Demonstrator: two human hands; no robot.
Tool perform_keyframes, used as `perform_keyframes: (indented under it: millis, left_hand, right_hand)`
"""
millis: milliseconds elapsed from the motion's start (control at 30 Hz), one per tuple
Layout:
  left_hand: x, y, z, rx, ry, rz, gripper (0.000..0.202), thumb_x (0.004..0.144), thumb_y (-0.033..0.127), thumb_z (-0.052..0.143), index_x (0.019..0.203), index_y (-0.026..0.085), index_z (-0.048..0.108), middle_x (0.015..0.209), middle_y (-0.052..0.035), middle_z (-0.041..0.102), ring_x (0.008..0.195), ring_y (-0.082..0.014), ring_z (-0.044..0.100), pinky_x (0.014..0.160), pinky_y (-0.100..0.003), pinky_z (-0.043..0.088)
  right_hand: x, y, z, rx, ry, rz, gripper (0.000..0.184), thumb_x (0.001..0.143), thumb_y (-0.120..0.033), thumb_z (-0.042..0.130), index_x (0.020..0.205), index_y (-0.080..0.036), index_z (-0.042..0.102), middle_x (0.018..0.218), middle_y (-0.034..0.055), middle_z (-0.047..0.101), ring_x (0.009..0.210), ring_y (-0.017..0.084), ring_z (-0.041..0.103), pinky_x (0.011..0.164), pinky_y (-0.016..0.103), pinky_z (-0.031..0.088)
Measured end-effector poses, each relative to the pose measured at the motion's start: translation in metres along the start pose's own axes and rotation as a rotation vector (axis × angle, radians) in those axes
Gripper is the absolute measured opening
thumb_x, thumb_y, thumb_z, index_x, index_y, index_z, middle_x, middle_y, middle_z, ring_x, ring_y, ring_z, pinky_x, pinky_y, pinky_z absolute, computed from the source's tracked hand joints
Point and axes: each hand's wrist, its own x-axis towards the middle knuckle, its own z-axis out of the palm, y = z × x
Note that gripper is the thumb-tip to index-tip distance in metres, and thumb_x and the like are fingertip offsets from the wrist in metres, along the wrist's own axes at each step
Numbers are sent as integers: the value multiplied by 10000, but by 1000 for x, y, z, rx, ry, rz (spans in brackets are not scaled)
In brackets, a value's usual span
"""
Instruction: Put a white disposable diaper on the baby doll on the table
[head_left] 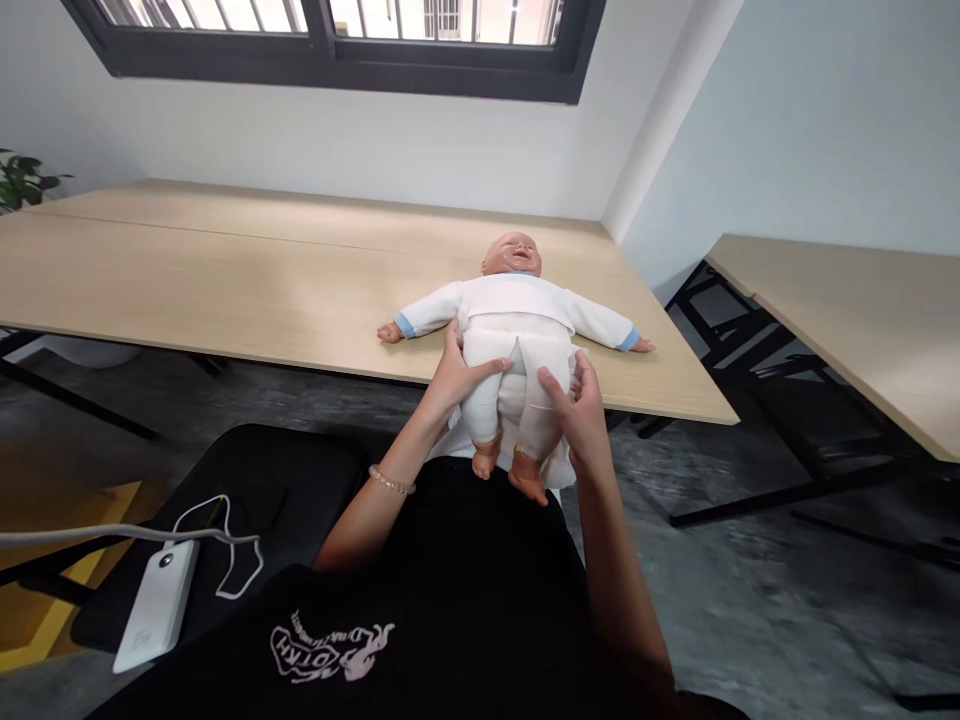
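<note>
Both hands, left (454, 374) and right (586, 410), clasp the doll's legs (480, 408), half-curled, most fingers hidden

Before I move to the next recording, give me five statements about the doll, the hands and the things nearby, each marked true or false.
1. The doll lies face up on the table. True.
2. The left hand touches one of the doll's legs. True.
3. The right hand is away from the doll. False: it is on the other leg, thumb on top.
4. The bracelet is on the right arm. False: it is on the left arm.
5. The doll's cuffs are red. False: they are blue.
</note>
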Motion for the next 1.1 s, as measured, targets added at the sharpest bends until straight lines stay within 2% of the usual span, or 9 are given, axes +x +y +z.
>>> perform_keyframes:
  millis: [133, 233, 333, 467, 633, 767, 867, 967, 1100]
  left_hand:
    - [-8, -4, -1, 71, 13, 42, 1265, 677, 343, 924, 1631, 178, 110, 1667, -232, 268, 1543, -407, 312, 1266, -544, 326]
    - [-16, -6, 0, 205, -24, 154, 1304, 651, 223, 916, 1648, 190, 77, 1696, -215, 174, 1608, -387, 141, 1330, -499, 189]
    - [-19, -10, -1, 298, -30, 196, 1256, 661, 124, 849, 1656, 213, 88, 1695, -184, 191, 1616, -377, 124, 1337, -486, 167]
    - [-17, -13, -8, 325, -27, 189, 1131, 683, 153, 825, 1633, 155, 211, 1673, -190, 283, 1588, -385, 218, 1323, -483, 209]
    - [-16, -13, -14, 337, -49, 226, 989, 727, 167, 772, 1601, 170, 309, 1678, -149, 326, 1571, -347, 276, 1310, -468, 239]
    - [-16, -14, -17, 327, -74, 232, 994, 734, 235, 816, 1598, 170, 329, 1673, -157, 337, 1571, -365, 275, 1303, -473, 247]
    - [-15, -15, -19, 307, -84, 213, 1005, 740, 286, 838, 1605, 191, 335, 1677, -152, 332, 1573, -362, 277, 1303, -470, 243]
    - [-15, -17, -22, 281, -99, 199, 1017, 730, 297, 849, 1605, 223, 335, 1686, -136, 327, 1577, -344, 278, 1307, -488, 226]
    - [-14, -17, -24, 257, -101, 194, 990, 739, 309, 843, 1595, 223, 353, 1696, -126, 316, 1576, -328, 286, 1313, -474, 214]
  right_hand:
    - [-17, 4, 5, -141, 17, -63, 1148, 797, -718, 733, 1639, -122, 231, 1610, 258, 337, 1504, 435, 342, 1206, 615, 368]
    - [-25, 3, 11, -301, 21, -210, 1041, 873, -590, 677, 1667, -177, 144, 1609, 238, 328, 1496, 436, 324, 1182, 660, 351]
    - [-25, 5, 9, -390, 16, -280, 952, 914, -440, 601, 1678, -190, 91, 1595, 228, 354, 1458, 421, 372, 1154, 649, 374]
    - [-14, 9, -16, -465, -25, -339, 867, 915, -374, 566, 1667, -185, 179, 1538, 203, 462, 1347, 396, 494, 1112, 608, 438]
    - [6, 10, -51, -644, -41, -455, 687, 984, -242, 491, 1647, -244, 310, 1511, 166, 513, 1383, 373, 491, 1135, 599, 439]
    - [9, 7, -54, -846, -94, -600, 743, 992, -86, 421, 1664, -365, 271, 1726, 127, 183, 1549, 457, 256, 1143, 767, 325]
    - [-1, 7, -44, -915, -162, -712, 849, 973, -16, 415, 1681, -409, 159, 1752, 92, 2, 1592, 460, 107, 1155, 833, 208]
    - [-16, 17, -31, -912, -230, -827, 856, 989, -41, 462, 1684, -406, 119, 1745, 86, 68, 1609, 396, 104, 1205, 803, 152]
    - [-34, 37, -21, -901, -284, -988, 811, 993, -32, 469, 1667, -404, 215, 1699, 37, 280, 1618, 280, 144, 1255, 735, -6]
